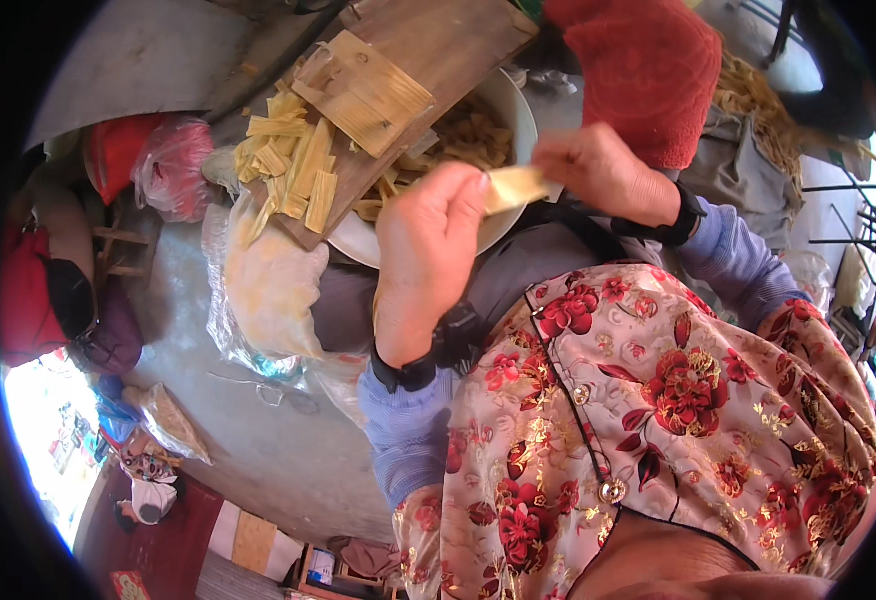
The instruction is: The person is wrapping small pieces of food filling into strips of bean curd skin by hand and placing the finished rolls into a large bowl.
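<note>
Now, left hand (pixel 426 235): I see it pinching a yellow strip (pixel 514 190).
Right hand (pixel 608 178): blurred; I can't tell its grip.
Wooden board (pixel 470 45): eleven o'clock.

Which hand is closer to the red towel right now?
Right. The right hand is at the red towel's lower-left edge in view, contact unclear; the left hand is farther off, lower and leftward.

Strips (pixel 310 165) lie on the board (pixel 458 40) across the basin (pixel 524 115) (more strips (pixel 478 138) inside).
</note>
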The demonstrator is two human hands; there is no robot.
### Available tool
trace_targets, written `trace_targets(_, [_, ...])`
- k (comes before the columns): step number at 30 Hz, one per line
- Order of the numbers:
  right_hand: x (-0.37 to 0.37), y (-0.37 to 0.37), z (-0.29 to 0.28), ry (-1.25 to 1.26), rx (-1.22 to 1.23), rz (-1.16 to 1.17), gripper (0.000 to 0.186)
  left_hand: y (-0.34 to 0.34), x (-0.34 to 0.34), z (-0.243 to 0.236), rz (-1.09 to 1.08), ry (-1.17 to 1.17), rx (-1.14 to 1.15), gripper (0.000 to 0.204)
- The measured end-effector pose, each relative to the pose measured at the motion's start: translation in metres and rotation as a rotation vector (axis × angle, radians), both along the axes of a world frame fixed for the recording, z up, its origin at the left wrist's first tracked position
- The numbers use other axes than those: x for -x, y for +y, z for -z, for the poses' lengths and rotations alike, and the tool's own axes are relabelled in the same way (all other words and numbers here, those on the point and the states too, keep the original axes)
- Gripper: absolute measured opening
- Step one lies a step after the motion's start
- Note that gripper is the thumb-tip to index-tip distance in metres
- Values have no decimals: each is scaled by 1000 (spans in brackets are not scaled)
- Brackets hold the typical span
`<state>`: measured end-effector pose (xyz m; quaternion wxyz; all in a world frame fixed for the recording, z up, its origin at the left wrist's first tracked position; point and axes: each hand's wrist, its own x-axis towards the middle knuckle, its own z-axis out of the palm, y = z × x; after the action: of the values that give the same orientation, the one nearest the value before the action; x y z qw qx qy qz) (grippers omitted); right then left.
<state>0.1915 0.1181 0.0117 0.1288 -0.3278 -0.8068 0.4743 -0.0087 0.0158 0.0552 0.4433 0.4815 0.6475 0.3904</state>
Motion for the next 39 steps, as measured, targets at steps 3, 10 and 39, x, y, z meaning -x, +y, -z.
trace_targets(3, [13,25,-12,218,-121,198,18,6,8,-4,5,79,-11,20])
trace_targets(10, [46,-8,-16,162,95,-39,27,8,4,21,-162,-57,-56,21])
trace_targets(39, [56,16,-19,223,271,-375,15,23,40,-22,190,108,-61,21])
